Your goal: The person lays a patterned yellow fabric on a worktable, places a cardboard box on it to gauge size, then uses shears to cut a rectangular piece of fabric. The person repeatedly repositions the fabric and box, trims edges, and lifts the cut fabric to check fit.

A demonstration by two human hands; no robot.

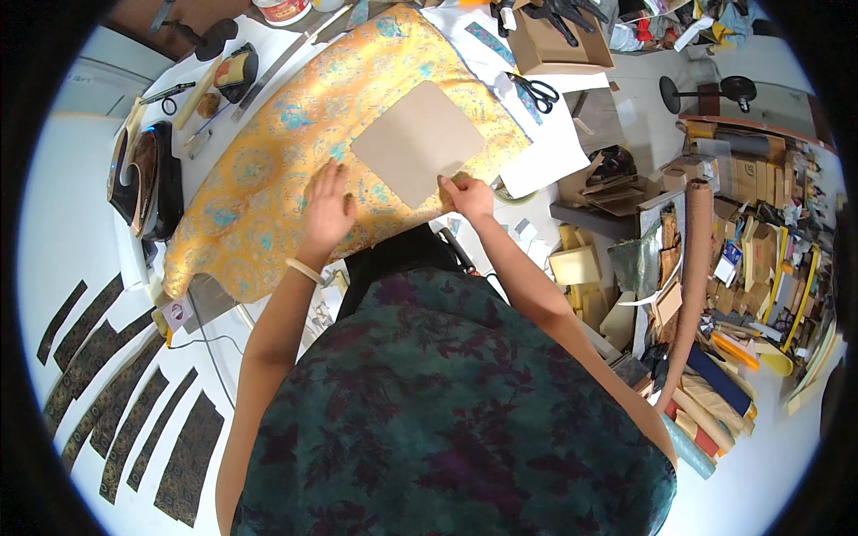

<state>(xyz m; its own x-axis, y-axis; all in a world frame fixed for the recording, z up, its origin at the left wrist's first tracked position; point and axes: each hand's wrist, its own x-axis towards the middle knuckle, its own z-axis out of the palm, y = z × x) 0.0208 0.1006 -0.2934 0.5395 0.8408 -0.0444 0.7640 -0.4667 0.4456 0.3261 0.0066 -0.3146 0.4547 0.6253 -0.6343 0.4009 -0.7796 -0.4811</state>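
A large yellow-gold brocade fabric (259,170) with blue-green floral motifs spreads over the table in front of me. On it lies a grey-brown cardboard square (418,143) with rounded corners, turned like a diamond. My right hand (466,196) pinches the card's near right edge between thumb and fingers. Flat on the fabric, left of the card, rests my left hand (330,207), its fingers stretched out and holding nothing. A pale bangle (307,272) circles my left wrist.
Black-handled scissors (534,92) lie right of the fabric, near a cardboard box (559,45) with black gloves (565,16). An iron (143,183) stands at the table's left. Dark patterned strips (116,402) lie lower left. Rolls and board offcuts crowd the right, including a tall brown roll (693,286).
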